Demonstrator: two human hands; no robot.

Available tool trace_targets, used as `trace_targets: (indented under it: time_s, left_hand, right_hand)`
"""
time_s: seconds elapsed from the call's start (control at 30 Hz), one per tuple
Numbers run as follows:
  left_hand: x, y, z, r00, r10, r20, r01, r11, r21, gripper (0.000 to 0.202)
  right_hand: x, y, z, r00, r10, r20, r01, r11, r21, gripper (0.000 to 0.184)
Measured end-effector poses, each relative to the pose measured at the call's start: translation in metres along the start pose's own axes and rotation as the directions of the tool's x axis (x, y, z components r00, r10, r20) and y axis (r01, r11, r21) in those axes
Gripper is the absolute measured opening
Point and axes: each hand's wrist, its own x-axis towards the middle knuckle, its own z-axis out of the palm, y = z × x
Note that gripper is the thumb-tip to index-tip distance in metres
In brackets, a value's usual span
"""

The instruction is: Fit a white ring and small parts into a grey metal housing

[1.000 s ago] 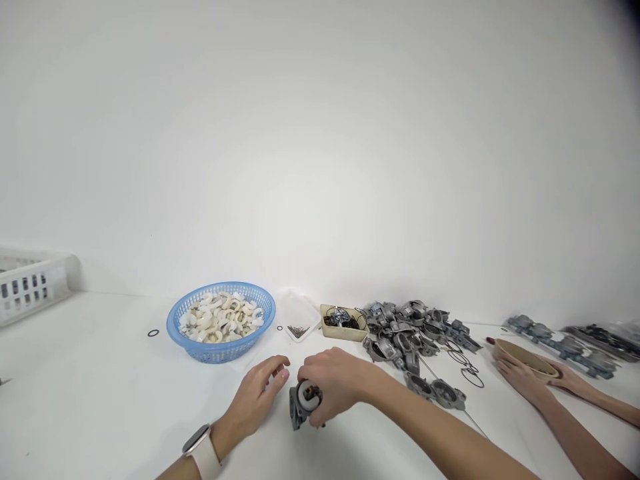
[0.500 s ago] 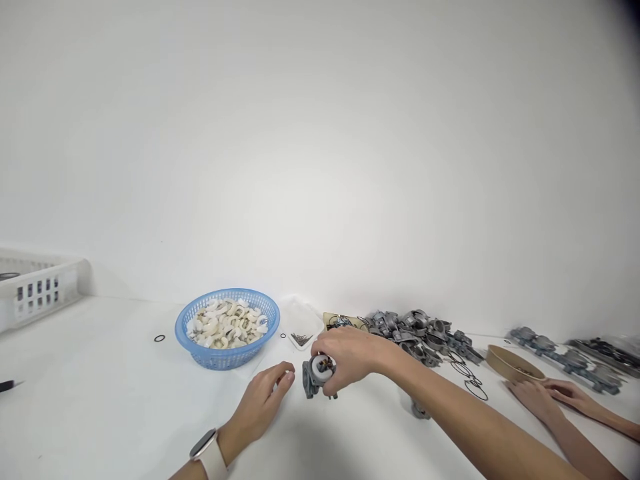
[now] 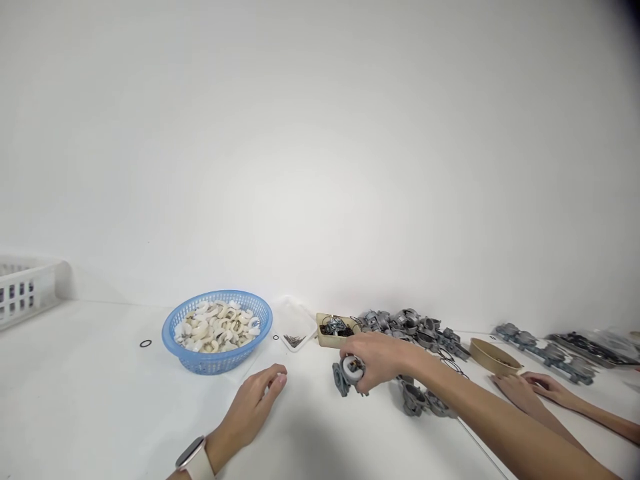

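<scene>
My right hand grips a grey metal carburetor body with a white ring-shaped float in it, just above the white table. The fingers wrap over its top and right side. To the left, my left hand hovers or rests over the table, fingers loosely bent and thumb apart, with nothing in it. A watch is on that wrist. Just right of the held part stand more carburetor bodies, partly behind my right forearm.
A blue basket of white floats stands left, beside a white tray of small pins. A yellowish box holds small dark parts. Carburetor bodies are heaped behind. Another person's hands lie near a tan bowl. A white crate stands far left.
My right hand has carried the carburetor body to the right, away from my left hand. The view has turned slightly right, and more carburetor bodies show beside my forearm.
</scene>
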Motion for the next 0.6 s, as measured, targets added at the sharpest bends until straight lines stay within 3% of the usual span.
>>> trace_targets:
  time_s: [0.37, 0.53, 0.6]
  left_hand:
    - [0.001, -0.004, 0.002, 0.999, -0.029, 0.022, 0.028, 0.999, 0.034, 0.053]
    - [0.001, -0.003, 0.000, 0.999, -0.044, 0.030, 0.043, 0.998, 0.046, 0.055]
    - [0.001, -0.002, 0.000, 0.999, -0.042, 0.027, 0.041, 0.998, 0.049, 0.055]
  right_hand:
    - [-0.052, 0.078, 0.031, 0.977, 0.210, 0.024, -0.211, 0.971, 0.112, 0.054]
    - [-0.080, 0.107, 0.042, 0.942, 0.335, -0.011, -0.331, 0.935, 0.131, 0.051]
    - [-0.090, 0.122, 0.052, 0.907, 0.417, -0.058, -0.408, 0.905, 0.120, 0.049]
